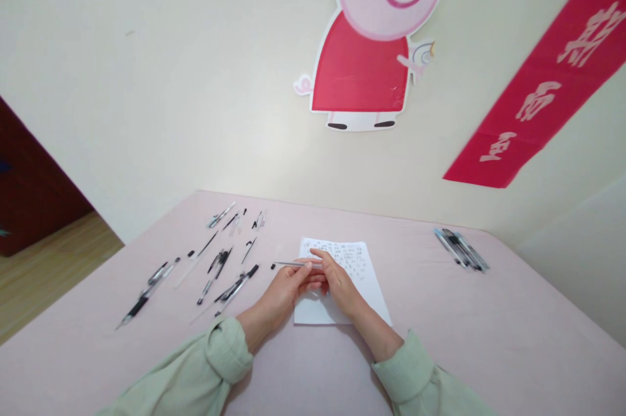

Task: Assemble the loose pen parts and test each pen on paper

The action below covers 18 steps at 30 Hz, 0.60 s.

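Both of my hands meet over a white sheet of paper (pixel 364 279) covered in handwriting on the pink table (pixel 489 338). My left hand (pixel 286 291) and my right hand (pixel 337 280) pinch a thin clear pen barrel (pixel 293 265) that lies level between them, its end pointing left. A small black pen cap (pixel 272 267) rests on the table just left of that end. Both arms wear pale green sleeves.
Several pens and loose pen parts (pixel 215 269) lie scattered across the table's left half. A bundle of several pens (pixel 462 249) sits at the far right. The cream wall behind carries a cartoon pig cutout (pixel 372 44) and a red banner (pixel 542 90).
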### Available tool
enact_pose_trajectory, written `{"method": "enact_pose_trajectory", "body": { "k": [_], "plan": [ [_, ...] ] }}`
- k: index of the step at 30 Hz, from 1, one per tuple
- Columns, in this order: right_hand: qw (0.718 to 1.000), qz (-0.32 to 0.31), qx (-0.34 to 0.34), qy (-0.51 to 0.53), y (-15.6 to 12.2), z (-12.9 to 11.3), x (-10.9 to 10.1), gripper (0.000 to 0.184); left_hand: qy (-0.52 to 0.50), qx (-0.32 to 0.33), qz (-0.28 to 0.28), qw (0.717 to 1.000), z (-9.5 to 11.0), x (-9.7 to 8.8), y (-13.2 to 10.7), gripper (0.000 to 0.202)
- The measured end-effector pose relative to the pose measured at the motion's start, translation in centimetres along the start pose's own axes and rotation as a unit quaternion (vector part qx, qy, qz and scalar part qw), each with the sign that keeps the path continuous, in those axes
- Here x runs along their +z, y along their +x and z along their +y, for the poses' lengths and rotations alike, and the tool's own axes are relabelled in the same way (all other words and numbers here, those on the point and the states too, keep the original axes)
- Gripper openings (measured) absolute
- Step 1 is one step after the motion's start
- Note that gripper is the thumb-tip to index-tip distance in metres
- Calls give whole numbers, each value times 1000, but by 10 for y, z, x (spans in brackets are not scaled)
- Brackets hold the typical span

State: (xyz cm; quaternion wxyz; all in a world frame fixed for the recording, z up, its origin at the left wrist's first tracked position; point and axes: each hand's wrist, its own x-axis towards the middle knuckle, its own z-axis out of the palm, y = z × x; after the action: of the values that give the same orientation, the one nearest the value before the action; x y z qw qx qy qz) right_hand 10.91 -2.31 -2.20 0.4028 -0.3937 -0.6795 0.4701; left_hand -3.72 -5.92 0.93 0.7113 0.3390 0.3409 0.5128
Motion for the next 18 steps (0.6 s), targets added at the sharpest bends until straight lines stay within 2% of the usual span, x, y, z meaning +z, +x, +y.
{"method": "enact_pose_trajectory", "body": {
  "k": [2, 4, 6, 8, 11, 13, 15, 18],
  "plan": [
    [999, 29, 17, 36, 3, 1, -1, 59, -10, -5, 9, 1000, 0, -1, 0, 36],
    [995, 75, 30, 51, 8, -1, -7, 55, -22, -16, 24, 999, -1, -3, 0, 33],
    [993, 106, 35, 27, 15, -11, -18, 43, -29, -29, 36, 999, -1, -4, 0, 30],
    [994, 110, 20, -20, 24, -27, -29, 30, -15, -33, 33, 999, -2, -4, 0, 31],
    [993, 40, -28, -108, 44, -59, -34, 18, 30, -21, 20, 999, -4, -3, -1, 37],
    [981, -32, -41, -188, 58, -80, -25, 15, 44, -12, 19, 999, -6, -3, 0, 40],
    [949, -99, -49, -295, 70, -98, -5, 15, 44, -9, 20, 999, -8, -3, 1, 42],
    [877, -204, -16, -434, 82, -116, 34, 17, 30, 0, 33, 999, -11, -2, 4, 40]
  ]
}}
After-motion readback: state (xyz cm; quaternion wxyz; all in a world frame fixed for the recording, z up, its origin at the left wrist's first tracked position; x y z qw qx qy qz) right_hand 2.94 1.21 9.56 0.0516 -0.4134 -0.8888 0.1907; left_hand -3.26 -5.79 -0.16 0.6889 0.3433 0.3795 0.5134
